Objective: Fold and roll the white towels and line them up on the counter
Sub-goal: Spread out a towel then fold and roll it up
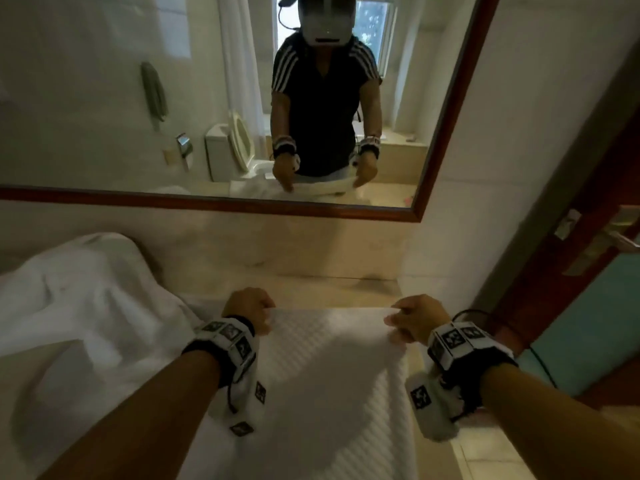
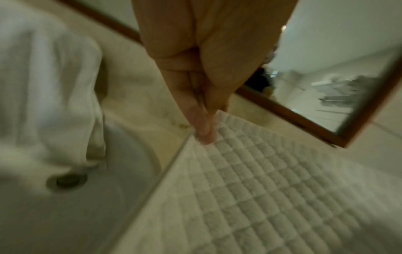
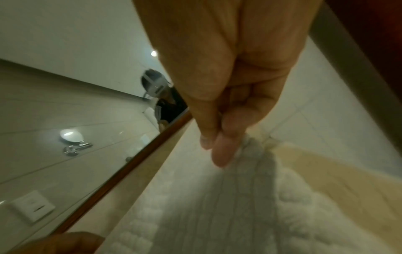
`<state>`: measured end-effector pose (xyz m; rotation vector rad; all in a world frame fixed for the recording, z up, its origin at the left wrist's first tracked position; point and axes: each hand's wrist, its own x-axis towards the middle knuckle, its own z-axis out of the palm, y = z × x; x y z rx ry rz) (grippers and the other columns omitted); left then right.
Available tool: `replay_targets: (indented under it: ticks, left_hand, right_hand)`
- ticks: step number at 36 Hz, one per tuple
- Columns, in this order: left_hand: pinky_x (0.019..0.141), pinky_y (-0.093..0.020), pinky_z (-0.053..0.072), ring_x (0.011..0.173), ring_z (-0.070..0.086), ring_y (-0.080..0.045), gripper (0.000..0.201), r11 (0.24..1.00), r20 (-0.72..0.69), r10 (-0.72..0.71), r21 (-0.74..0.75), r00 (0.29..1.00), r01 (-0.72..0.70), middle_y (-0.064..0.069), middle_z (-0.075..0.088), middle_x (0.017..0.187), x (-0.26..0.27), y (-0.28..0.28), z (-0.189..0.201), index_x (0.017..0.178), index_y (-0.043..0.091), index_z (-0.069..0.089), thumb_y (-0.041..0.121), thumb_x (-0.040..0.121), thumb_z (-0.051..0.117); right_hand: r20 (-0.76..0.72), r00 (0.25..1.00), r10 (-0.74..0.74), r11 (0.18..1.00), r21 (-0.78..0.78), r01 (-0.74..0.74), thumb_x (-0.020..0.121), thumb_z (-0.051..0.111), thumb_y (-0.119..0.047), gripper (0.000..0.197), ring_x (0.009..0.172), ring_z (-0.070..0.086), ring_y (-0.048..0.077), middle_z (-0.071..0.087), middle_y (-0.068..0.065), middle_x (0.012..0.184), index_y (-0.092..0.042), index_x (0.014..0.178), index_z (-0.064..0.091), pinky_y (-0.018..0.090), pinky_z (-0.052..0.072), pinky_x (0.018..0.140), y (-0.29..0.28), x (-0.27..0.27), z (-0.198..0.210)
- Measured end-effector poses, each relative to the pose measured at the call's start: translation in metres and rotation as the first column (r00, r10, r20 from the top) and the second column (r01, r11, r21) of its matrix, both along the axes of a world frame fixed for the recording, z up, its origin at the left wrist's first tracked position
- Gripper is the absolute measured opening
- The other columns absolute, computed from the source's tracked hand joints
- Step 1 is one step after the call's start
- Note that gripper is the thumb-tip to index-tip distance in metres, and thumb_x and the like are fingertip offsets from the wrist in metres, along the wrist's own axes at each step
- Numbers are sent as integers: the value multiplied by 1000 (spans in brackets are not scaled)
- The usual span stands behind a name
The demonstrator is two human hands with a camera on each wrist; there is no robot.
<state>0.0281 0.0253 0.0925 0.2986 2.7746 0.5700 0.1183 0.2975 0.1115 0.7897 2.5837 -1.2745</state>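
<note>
From the head view, the left hand [image 1: 250,308] and right hand [image 1: 417,318] each pinch a far corner of the waffle towel [image 1: 329,382] spread over the counter [image 1: 311,271], beside a heap of white towels [image 1: 79,289]. The left wrist view shows thumb and fingertips [image 2: 203,130] pinching that corner, so the fold seems just begun. The right wrist view shows the same pinch; next, both corners likely need bringing evenly toward the near edge.

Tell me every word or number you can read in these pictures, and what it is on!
There are no words or numbers to read here.
The black-and-white squares on the wristbands are patterns, not letters.
The checked towel pinched by the left hand and right hand shows no label.
The wall plate in the mirror is too blurred to tell.
</note>
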Motion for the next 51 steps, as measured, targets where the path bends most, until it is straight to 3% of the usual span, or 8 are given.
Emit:
replay_targets:
  ticks: [10,14,20,25,30,38,46,51]
  left_hand:
    - [76,-37,58,86,66,-34,19,887,140,261,355,955,-294,-17,61,100,-119,23,-62,97,-1,65,-6,89,49]
    - [57,-22,48,69,55,-19,18,816,33,278,519,960,-254,-12,60,92,-168,40,-60,88,8,63,7,92,46]
    - [77,-25,37,96,57,-24,39,971,-126,-14,234,992,43,-6,61,108,-169,37,-106,107,17,62,30,86,31]
    - [85,-26,47,100,59,-14,38,931,-20,-358,-82,934,355,7,57,117,-149,25,-130,101,25,60,43,84,31]
    - [94,-25,43,115,53,-16,29,952,-29,-304,-51,952,303,7,51,135,-169,37,-126,98,13,67,35,90,48]
    - [61,-19,38,88,52,-12,36,902,95,-376,-189,922,387,7,59,101,-182,64,-113,108,25,54,43,79,64]
    - [62,-24,45,67,59,-15,45,717,-338,-683,-478,647,507,7,64,80,-155,66,-127,84,28,64,37,46,84]
    - [86,-33,37,104,43,-17,34,643,-202,-753,-429,627,634,1,62,123,-147,44,-135,96,30,54,53,71,48]
  right_hand:
    - [-83,994,-72,997,-4,72,89,54,1,16,37,60,10,64,14,68,-1,78,65,23,57,49,14,-126,-71]
    - [-158,987,12,988,156,13,86,63,-10,3,88,61,26,58,8,84,-9,82,63,28,45,70,25,-167,-85]
    - [-119,954,274,876,440,-196,82,65,-13,11,102,61,31,67,10,107,-9,92,67,34,46,89,44,-164,-122]
    - [244,819,520,620,551,-558,90,50,-32,20,129,39,17,30,-15,151,-30,107,61,30,34,108,63,-146,-126]
    - [270,833,483,649,528,-548,93,46,-36,28,131,38,20,42,-4,146,-23,109,65,30,34,107,64,-168,-120]
    - [405,797,448,601,523,-604,70,70,-37,57,106,48,30,48,-1,110,-37,119,41,37,40,96,59,-188,-120]
    - [225,668,710,213,835,-508,51,78,-20,46,65,56,22,58,-2,78,-28,87,50,32,39,62,61,-162,-138]
    - [267,636,724,293,717,-633,61,70,-40,49,98,60,22,59,1,121,-35,107,53,33,53,80,73,-135,-135]
